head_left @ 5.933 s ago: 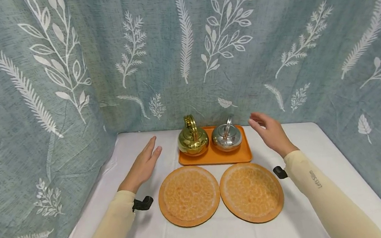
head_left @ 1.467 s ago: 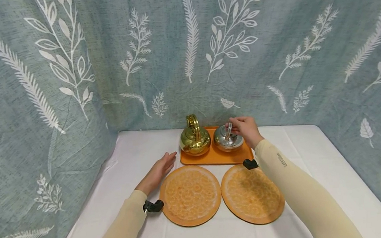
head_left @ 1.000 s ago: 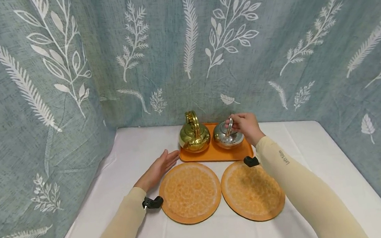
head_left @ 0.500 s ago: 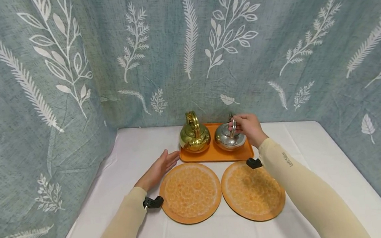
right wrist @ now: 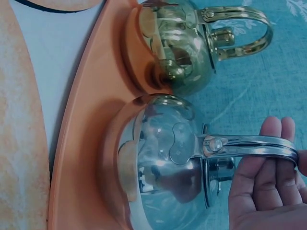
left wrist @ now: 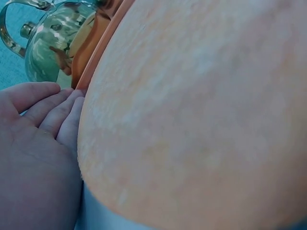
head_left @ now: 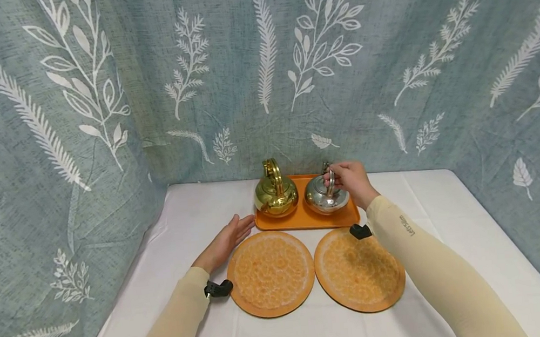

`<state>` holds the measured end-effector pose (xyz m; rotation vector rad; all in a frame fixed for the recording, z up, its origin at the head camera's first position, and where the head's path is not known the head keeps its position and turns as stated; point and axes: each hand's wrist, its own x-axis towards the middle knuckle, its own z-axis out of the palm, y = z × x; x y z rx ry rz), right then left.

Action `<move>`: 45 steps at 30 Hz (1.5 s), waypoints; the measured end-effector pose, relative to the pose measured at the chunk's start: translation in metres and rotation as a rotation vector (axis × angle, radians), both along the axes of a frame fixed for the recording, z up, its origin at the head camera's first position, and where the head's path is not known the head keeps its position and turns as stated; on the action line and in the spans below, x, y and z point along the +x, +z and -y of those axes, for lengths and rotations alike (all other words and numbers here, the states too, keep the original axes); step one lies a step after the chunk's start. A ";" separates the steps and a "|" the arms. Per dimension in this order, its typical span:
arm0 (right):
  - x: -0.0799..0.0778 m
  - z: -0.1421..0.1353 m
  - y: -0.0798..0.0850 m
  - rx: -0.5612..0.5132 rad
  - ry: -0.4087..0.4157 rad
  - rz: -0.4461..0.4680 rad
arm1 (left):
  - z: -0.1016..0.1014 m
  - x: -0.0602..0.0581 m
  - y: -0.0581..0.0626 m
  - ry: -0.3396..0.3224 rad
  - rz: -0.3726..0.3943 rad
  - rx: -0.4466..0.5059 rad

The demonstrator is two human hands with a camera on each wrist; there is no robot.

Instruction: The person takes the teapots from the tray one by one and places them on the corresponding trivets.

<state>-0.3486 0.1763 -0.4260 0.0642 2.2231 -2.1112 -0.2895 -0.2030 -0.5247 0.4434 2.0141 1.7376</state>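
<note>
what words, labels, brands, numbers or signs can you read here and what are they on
"LetsSlim": on the right sleeve, in the head view; small and slanted, so an apostrophe is too fine to tell.
No other text can be read: I can make out none on the silver kettle, gold kettle or tray.

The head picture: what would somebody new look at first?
Probably the shiny gold kettle and the silver kettle, side by side on an orange tray near the leafy curtain. The person's right grip is on the silver kettle's handle. Two round tan mats lie in front of the tray.
</note>
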 end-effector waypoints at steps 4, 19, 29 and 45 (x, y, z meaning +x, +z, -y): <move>-0.001 0.001 -0.001 0.009 0.029 -0.012 | 0.001 0.000 -0.001 -0.001 -0.008 -0.006; -0.004 0.004 -0.002 -0.102 0.036 0.016 | 0.001 -0.002 -0.001 0.000 -0.020 -0.017; -0.004 0.004 -0.005 -0.124 0.039 -0.012 | 0.002 -0.002 -0.001 0.005 -0.028 -0.021; -0.004 -0.001 -0.004 -0.106 0.064 -0.015 | 0.002 -0.003 0.001 -0.006 -0.035 -0.004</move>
